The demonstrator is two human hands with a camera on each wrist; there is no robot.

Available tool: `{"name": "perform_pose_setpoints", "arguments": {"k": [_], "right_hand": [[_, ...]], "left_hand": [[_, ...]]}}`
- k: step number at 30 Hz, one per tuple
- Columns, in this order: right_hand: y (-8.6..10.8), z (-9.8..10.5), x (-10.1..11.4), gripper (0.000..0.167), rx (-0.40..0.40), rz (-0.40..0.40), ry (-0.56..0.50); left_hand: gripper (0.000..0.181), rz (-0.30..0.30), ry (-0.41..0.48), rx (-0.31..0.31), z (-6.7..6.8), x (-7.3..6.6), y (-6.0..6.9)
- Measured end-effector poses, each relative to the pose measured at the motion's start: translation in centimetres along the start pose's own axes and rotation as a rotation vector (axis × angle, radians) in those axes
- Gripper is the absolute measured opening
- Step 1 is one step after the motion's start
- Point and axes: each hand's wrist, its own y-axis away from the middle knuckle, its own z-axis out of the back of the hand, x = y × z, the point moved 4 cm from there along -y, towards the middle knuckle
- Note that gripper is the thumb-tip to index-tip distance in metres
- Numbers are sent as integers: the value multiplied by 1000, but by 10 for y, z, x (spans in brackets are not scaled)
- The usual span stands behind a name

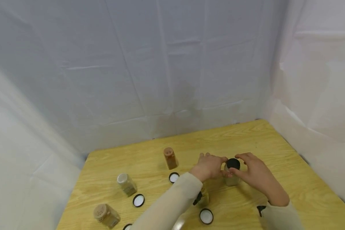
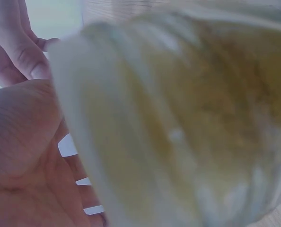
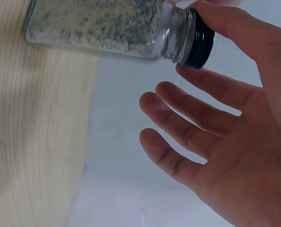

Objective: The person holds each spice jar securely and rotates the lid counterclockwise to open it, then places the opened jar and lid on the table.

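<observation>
A glass spice jar (image 1: 231,181) with pale, dark-flecked contents stands upright on the table, a black lid (image 1: 233,163) on its mouth. My right hand (image 1: 256,174) pinches the lid between thumb and index finger; its other fingers (image 3: 173,156) spread free in the right wrist view. From the left, my left hand (image 1: 210,166) holds the jar near its neck with thumb and forefinger. Close to the left wrist camera, an uncapped jar of yellowish-brown spice (image 2: 192,118) hides much of that hand's work. This jar stands partly behind the left sleeve in the head view.
A reddish spice jar (image 1: 170,158), a pale-topped jar (image 1: 127,185) and a tan-topped jar (image 1: 107,216) stand to the left. Black-rimmed lids lie white side up, including one lid (image 1: 206,216) near the front and another lid (image 1: 138,200) further left. White sheeting (image 1: 161,64) encloses the wooden table.
</observation>
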Motion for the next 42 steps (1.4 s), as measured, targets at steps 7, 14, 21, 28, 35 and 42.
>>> {"name": "perform_pose_setpoints", "arguments": {"k": [7, 14, 21, 28, 35, 42], "right_hand": [[7, 9, -8, 53, 15, -42, -26], [6, 6, -9, 38, 48, -24, -67], [0, -1, -1, 49, 47, -3, -43], [-2, -5, 1, 53, 46, -1, -14], [7, 6, -8, 59, 13, -35, -18], [8, 6, -9, 43, 7, -13, -49]], "left_hand": [[73, 3, -2, 11, 0, -2, -1], [74, 5, 14, 21, 1, -1, 1], [66, -11, -3, 8, 1, -2, 2], [65, -2, -13, 9, 0, -2, 3], [70, 6, 16, 10, -1, -3, -1], [72, 4, 25, 16, -1, -2, -1]]}}
